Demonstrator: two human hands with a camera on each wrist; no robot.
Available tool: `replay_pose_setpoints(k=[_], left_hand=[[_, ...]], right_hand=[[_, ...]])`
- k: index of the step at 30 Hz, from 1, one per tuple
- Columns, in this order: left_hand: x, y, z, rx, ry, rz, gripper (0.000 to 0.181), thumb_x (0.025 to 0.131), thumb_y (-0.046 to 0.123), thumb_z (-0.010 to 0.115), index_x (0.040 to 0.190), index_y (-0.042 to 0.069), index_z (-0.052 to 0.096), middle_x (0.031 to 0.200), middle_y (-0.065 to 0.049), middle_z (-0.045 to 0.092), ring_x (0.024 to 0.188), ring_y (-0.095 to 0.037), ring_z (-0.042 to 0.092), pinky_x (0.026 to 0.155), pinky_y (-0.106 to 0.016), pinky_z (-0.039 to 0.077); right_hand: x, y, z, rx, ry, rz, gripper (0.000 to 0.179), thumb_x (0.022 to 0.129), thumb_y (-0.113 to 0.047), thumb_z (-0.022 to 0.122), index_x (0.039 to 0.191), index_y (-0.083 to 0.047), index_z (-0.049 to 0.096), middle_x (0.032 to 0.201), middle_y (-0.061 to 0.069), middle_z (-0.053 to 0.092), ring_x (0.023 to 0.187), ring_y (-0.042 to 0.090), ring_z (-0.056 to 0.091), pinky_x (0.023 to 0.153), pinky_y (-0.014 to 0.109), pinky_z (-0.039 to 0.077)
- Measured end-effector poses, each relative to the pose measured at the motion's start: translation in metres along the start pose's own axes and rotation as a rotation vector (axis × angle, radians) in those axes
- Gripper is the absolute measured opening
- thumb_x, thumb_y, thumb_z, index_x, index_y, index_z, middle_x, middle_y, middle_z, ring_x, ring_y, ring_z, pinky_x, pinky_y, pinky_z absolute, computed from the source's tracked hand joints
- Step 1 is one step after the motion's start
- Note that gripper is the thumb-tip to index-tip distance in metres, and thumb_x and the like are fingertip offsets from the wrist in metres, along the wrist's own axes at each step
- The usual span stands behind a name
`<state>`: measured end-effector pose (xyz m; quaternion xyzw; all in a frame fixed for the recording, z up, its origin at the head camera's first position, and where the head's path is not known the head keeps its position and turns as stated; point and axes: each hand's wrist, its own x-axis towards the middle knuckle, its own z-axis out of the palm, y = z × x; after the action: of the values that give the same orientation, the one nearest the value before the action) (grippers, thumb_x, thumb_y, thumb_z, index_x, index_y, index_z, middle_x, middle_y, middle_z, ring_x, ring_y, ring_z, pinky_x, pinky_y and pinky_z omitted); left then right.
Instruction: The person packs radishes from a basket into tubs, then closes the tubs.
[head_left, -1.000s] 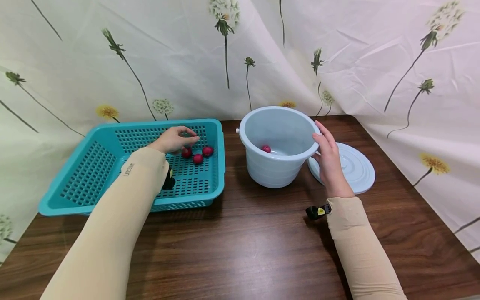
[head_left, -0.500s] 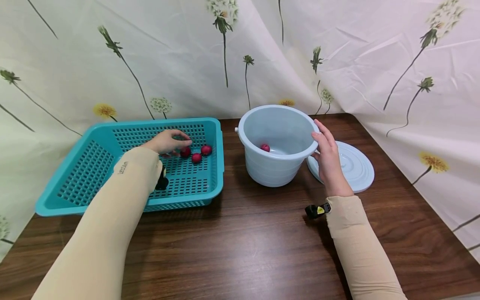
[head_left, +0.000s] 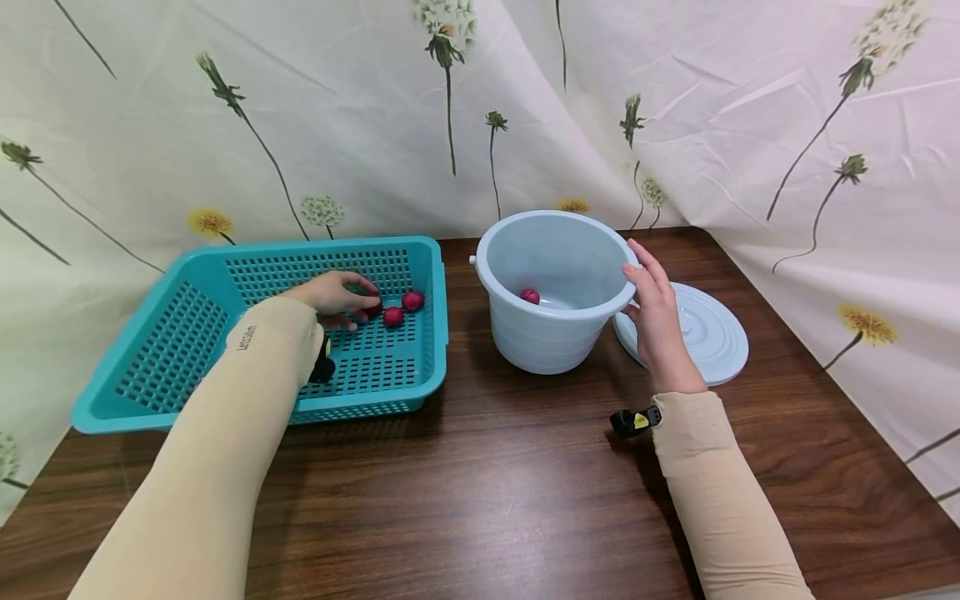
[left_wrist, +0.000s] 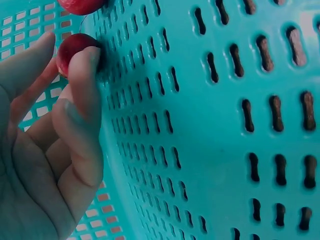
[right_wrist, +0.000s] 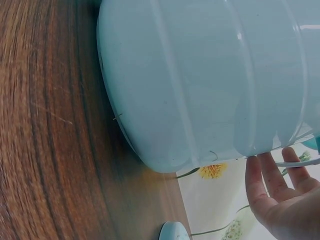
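Observation:
My left hand [head_left: 330,293] reaches down inside the teal plastic basket [head_left: 442,333], over a round red radish [left_wrist: 70,52]. In the left wrist view, one fingertip lies against that radish while the thumb stands a little apart on its other side. A second radish [head_left: 393,317] and a third radish [head_left: 412,301] lie beside it on the basket floor. My right hand [head_left: 657,325] grips the right rim of a light blue bucket [head_left: 543,342], which stands upright. Its fingers [right_wrist: 256,182] show against the bucket's side in the right wrist view. One radish [head_left: 530,297] lies in the bucket.
A light blue lid [head_left: 720,333] lies flat behind my right hand, to the right of the bucket. Everything stands on a dark wooden table [head_left: 465,483]. A dandelion-print cloth [head_left: 337,108] hangs close behind the basket and bucket.
My left hand has drawn back slightly to the left, then lowered onto the nearest radish, with its fingers coming closer around it. My right hand stays on the bucket rim.

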<state>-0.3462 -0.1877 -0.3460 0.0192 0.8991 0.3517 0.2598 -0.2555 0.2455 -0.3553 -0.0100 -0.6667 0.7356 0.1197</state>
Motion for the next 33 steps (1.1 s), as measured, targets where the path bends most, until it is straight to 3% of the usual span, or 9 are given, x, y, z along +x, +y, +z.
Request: replay_pose_setpoints(k=[5,11,19,27,33], left_hand=[[-0.0029,0.0004,0.0015,-0.024,-0.018,-0.010,0.050,0.104,0.029,0.051,0.148,0.008,0.037,0.124,-0.025,0.061,0.065,-0.015,0.068,0.060,-0.030,0.052],[-0.0030,0.0003,0.0002,-0.023,-0.018,-0.019,0.040,0.109,0.020,0.036,0.147,0.006,0.035,0.108,-0.018,0.068,0.065,-0.015,0.069,0.058,-0.029,0.052],[-0.0022,0.0004,0.0000,-0.015,-0.031,-0.029,0.043,0.108,0.021,0.040,0.149,0.008,0.034,0.112,-0.018,0.067,0.064,-0.013,0.068,0.060,-0.030,0.054],[-0.0036,0.0004,-0.0002,-0.014,-0.143,-0.036,0.054,0.108,0.028,0.042,0.155,0.009,0.025,0.130,-0.023,0.058,0.074,-0.015,0.069,0.065,-0.030,0.056],[-0.0031,0.0007,0.0000,-0.005,-0.169,-0.029,0.054,0.107,0.028,0.044,0.154,0.008,0.026,0.135,-0.026,0.055,0.077,-0.015,0.067,0.069,-0.031,0.056]], right_hand=[[-0.0005,-0.0003,0.0001,-0.006,0.001,0.001,0.050,0.101,-0.031,0.049,0.150,-0.025,0.042,0.156,0.001,0.038,0.128,0.016,0.046,0.101,0.039,0.040],[-0.0008,-0.0004,0.0000,-0.004,0.000,0.000,0.050,0.101,-0.031,0.049,0.151,-0.025,0.042,0.156,0.001,0.037,0.129,0.017,0.045,0.102,0.039,0.039],[-0.0004,-0.0002,-0.0001,0.005,0.000,0.002,0.050,0.101,-0.031,0.049,0.150,-0.025,0.043,0.156,0.001,0.038,0.127,0.016,0.046,0.102,0.039,0.039],[-0.0001,-0.0003,0.0004,0.014,-0.002,0.008,0.050,0.101,-0.031,0.049,0.150,-0.025,0.043,0.156,0.001,0.038,0.128,0.018,0.046,0.102,0.040,0.039],[-0.0003,-0.0001,0.0006,0.006,0.002,0.008,0.050,0.101,-0.031,0.049,0.150,-0.025,0.043,0.156,0.001,0.038,0.127,0.016,0.046,0.103,0.040,0.038]])
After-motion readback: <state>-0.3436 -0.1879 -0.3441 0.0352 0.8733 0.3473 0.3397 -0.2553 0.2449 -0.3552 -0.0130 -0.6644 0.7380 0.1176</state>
